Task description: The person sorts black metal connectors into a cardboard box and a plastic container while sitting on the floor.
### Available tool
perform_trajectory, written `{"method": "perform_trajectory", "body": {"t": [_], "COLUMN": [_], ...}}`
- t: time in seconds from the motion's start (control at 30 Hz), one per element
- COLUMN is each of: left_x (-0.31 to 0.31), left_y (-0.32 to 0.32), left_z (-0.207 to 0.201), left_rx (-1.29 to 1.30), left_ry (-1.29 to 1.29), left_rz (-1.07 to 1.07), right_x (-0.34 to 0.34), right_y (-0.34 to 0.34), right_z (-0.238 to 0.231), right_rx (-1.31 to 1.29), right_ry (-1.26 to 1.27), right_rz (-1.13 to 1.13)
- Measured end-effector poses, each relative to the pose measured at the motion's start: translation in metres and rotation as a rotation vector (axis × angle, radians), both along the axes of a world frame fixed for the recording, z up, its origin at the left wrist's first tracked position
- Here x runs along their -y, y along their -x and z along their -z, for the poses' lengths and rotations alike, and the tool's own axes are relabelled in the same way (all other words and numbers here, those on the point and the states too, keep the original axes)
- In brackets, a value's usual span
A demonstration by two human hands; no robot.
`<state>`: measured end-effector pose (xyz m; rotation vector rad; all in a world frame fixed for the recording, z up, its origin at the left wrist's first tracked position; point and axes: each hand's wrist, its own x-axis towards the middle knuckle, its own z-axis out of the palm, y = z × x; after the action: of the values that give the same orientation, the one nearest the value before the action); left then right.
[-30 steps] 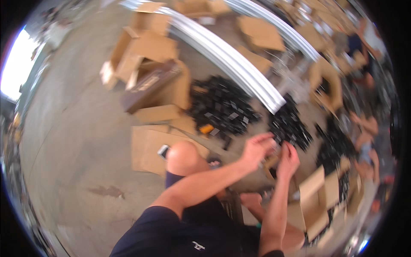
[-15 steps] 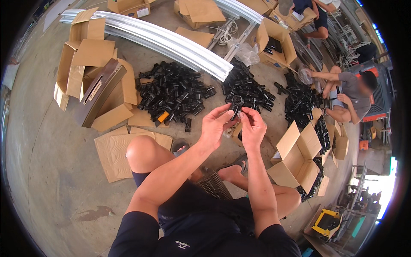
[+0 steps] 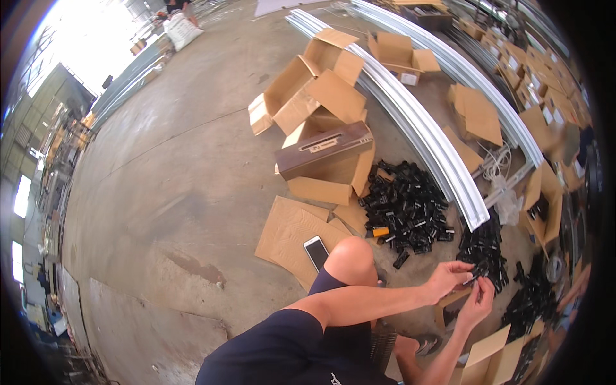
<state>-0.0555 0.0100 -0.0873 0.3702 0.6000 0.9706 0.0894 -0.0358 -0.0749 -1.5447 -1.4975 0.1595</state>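
Note:
Both my hands meet at the right, over the heaps of black parts. Between their fingertips is a small black part [image 3: 477,272], dark against the heap behind it; its shape is hard to make out now, though a ring showed at its top earlier. My left hand [image 3: 448,281] pinches it from the left. From below and to the right, the fingers of my right hand [image 3: 476,303] close on it too. A middle heap of black parts [image 3: 482,242] lies just beyond my hands, and a larger heap [image 3: 410,208] spreads to their left, with an orange piece [image 3: 380,231] on it.
A white-edged phone [image 3: 316,252] rests on flat cardboard [image 3: 282,224] by my knee. Open cartons [image 3: 333,96] and a long brown box [image 3: 324,149] stand farther off. Silver metal rails [image 3: 423,135] cross beyond the heaps. An open carton [image 3: 491,359] sits at lower right.
My view has swung left, so everything sits farther right in it. The phone by my knee has come into sight. My hands stay together on the black part.

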Motion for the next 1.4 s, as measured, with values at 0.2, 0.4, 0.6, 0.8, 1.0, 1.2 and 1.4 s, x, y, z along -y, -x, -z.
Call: {"method": "perform_trajectory", "body": {"t": [0.2,0.4,0.6,0.8,1.0,1.2,1.4], "left_x": [0.001,0.003,0.005,0.014,0.016,0.015,0.017], "left_y": [-0.005,-0.011,-0.011,-0.018,-0.018,-0.021,-0.025], "left_z": [0.012,0.01,0.012,0.018,0.017,0.019,0.025], "left_rx": [0.018,-0.008,0.008,0.045,-0.008,0.026,0.012], "left_ry": [-0.018,-0.008,-0.008,-0.056,-0.027,0.009,0.04], "left_rz": [0.018,0.044,0.064,0.07,0.078,0.093,0.103], "right_x": [0.001,0.005,0.01,0.014,0.017,0.015,0.012], "right_y": [-0.002,-0.002,-0.002,0.007,0.008,0.008,-0.007], "right_z": [0.006,0.008,0.005,-0.002,-0.01,-0.014,0.006], "right_rx": [-0.153,-0.236,-0.149,0.006,0.081,0.118,0.361], "right_ry": [0.157,0.122,0.11,0.198,0.322,0.171,0.286], "right_rz": [0.086,0.085,0.114,0.232,0.237,0.149,0.206]}}
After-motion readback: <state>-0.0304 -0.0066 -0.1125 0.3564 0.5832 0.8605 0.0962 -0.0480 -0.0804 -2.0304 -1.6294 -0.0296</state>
